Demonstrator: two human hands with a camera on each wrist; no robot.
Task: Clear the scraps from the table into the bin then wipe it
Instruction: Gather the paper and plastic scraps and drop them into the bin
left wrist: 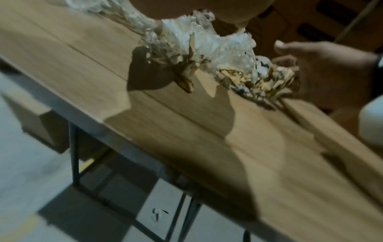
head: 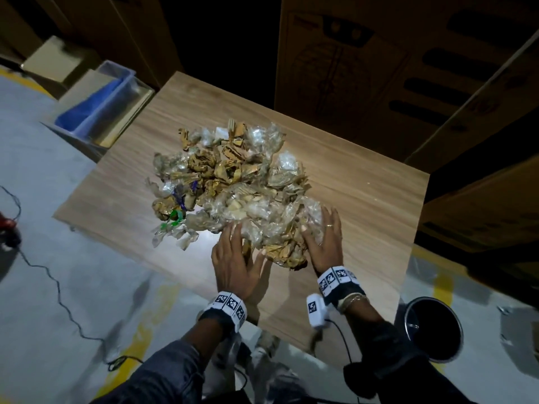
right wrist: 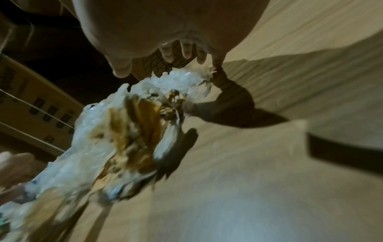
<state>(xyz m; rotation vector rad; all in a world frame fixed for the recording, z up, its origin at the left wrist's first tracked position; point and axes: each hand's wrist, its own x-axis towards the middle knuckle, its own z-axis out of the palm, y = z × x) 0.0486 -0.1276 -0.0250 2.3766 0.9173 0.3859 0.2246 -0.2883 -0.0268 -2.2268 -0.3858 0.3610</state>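
A heap of scraps (head: 233, 182), crumpled brown paper and clear plastic wrap, lies in the middle of the wooden table (head: 364, 199). Both hands are at its near edge. My left hand (head: 233, 258) has its fingers spread flat against the left side of the nearest clump. On the right side, my right hand (head: 325, 240) lies with straight fingers over the plastic. In the left wrist view the scraps (left wrist: 207, 49) lie between my palm and the right hand (left wrist: 331, 70). The right wrist view, blurred, shows the scraps (right wrist: 124, 131) under my fingers (right wrist: 186, 50). A round black bin (head: 409, 319) stands on the floor, right of the table's near corner.
A clear box with a blue liner (head: 96, 112) sits on the floor off the table's far left corner. Large cardboard boxes (head: 379, 68) stand close behind and to the right. A black cable (head: 58, 287) trails across the grey floor on the left.
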